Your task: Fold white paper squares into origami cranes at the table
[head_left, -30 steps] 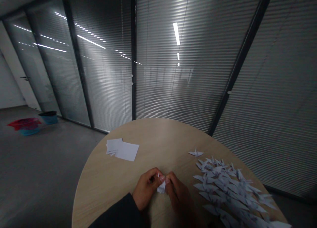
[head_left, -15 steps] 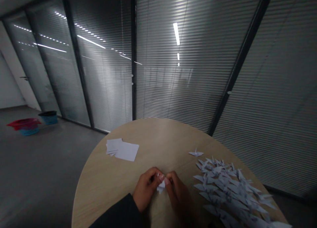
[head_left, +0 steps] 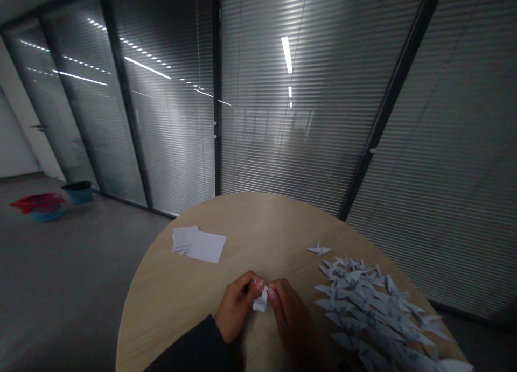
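Near the front of the round table, a small folded piece of white paper [head_left: 260, 301] is pinched between both hands. My left hand [head_left: 239, 303] is closed on its left upper edge with thumb and forefinger. On the opposite side, my right hand [head_left: 288, 314] grips the paper's right upper edge between thumb and fingers. The lower part of the paper hangs visible between the thumbs, while its upper part is mostly hidden by the fingers. To the right of my right hand lies a heap of folded paper cranes [head_left: 371, 307]. One single crane [head_left: 319, 249] sits apart, behind the heap.
A wooden round table [head_left: 258, 216] carries everything. Several flat white paper sheets [head_left: 207, 247] lie at its left side. On the floor at left stand a bin with a red liner [head_left: 39, 204] and a bin with a black liner [head_left: 78, 191]. Glass partitions with blinds [head_left: 283, 146] rise behind.
The paper between my fingers has turned a little, showing a flatter, wider face below the thumbs. Both hands stay in nearly the same place.
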A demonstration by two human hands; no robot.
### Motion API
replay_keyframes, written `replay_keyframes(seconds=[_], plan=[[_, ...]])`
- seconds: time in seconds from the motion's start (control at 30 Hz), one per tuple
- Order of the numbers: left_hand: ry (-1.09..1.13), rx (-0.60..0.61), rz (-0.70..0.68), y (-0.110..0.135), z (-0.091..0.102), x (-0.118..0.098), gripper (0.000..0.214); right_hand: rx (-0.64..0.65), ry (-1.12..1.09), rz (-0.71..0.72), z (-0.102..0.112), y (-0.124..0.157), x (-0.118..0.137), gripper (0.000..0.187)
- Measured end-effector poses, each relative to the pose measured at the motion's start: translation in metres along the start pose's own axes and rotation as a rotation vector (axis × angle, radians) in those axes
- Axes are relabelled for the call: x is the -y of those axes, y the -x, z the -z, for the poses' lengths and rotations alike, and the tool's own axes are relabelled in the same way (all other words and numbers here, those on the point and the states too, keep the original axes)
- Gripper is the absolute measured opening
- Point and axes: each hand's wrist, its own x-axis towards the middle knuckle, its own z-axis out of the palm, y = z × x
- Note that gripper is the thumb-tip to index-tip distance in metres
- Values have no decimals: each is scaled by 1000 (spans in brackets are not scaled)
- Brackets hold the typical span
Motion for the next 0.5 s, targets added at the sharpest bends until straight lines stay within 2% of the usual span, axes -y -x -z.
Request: replay_keyframes(seconds=[0.2,0.5], plan=[[41,-20,-9,-1,-1,-3,51,35,-52,-49,-1,1,-1,35],[25,-4,-22,3,-1,-5,49,13,-5,-24,2,-1,0,36]])
